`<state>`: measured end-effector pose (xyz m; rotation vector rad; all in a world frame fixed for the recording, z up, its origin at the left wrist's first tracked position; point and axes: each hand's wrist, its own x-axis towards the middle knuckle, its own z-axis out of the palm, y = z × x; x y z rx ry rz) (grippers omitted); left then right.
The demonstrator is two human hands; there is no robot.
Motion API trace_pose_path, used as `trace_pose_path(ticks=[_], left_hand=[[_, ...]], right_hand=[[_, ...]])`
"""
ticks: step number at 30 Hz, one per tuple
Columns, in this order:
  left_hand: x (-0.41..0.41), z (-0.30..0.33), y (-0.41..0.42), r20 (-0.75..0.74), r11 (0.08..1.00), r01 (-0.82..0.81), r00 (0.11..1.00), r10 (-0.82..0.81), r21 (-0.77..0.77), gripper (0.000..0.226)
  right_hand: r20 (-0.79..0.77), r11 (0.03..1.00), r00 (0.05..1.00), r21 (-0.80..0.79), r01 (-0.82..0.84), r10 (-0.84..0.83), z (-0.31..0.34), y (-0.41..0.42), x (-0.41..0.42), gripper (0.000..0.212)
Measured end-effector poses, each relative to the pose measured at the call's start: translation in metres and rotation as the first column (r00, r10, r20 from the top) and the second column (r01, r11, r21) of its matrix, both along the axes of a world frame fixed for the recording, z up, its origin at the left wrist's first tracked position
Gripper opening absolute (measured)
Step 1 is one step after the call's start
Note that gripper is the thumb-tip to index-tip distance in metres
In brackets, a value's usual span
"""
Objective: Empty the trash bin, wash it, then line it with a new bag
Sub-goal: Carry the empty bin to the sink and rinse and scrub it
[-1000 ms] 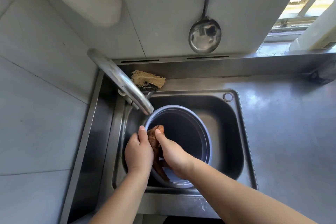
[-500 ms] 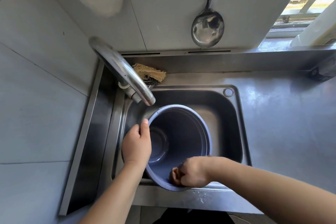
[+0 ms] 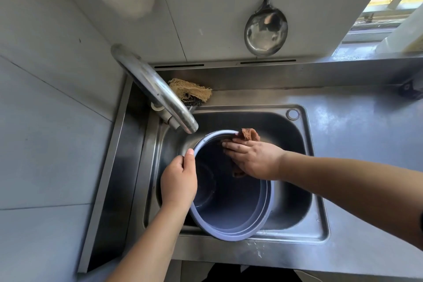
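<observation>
1. One left hand [image 3: 179, 182] grips the bin's rim at 9 o'clock, thumb on top and fingers curled round the edge.
2. One shiny tap [image 3: 155, 88] pokes out over the bin at 11 o'clock.
3. One scrubber [image 3: 191, 92] lies behind the tap, by the wall.
4. One blue bin [image 3: 231, 220] sits tilted inside the one sink [image 3: 295, 199], its mouth facing up.
5. One right hand [image 3: 254, 159], fingers flat, presses one brown cloth [image 3: 249, 134] on the bin's rim at 1 o'clock.
6. One big ladle [image 3: 265, 30] hangs on the wall at 12 o'clock.
</observation>
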<state>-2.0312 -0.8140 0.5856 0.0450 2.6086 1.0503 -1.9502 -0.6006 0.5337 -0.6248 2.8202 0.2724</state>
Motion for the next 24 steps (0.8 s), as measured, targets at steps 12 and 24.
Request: trace_pose_path(ticks=[12, 24], left_hand=[[0.013, -0.002, 0.007, -0.046, 1.000, 0.015, 0.999, -0.014, 0.027, 0.054], [0.000, -0.022, -0.017, -0.025, 0.995, -0.082, 0.996, 0.083, 0.063, 0.059]], right_hand=[[0.658, 0.953, 0.699, 0.106, 0.284, -0.282, -0.070, -0.092, -0.012, 0.052], [0.720, -0.303, 0.002, -0.295, 0.906, -0.694, -0.109, -0.147, -0.063, 0.034]])
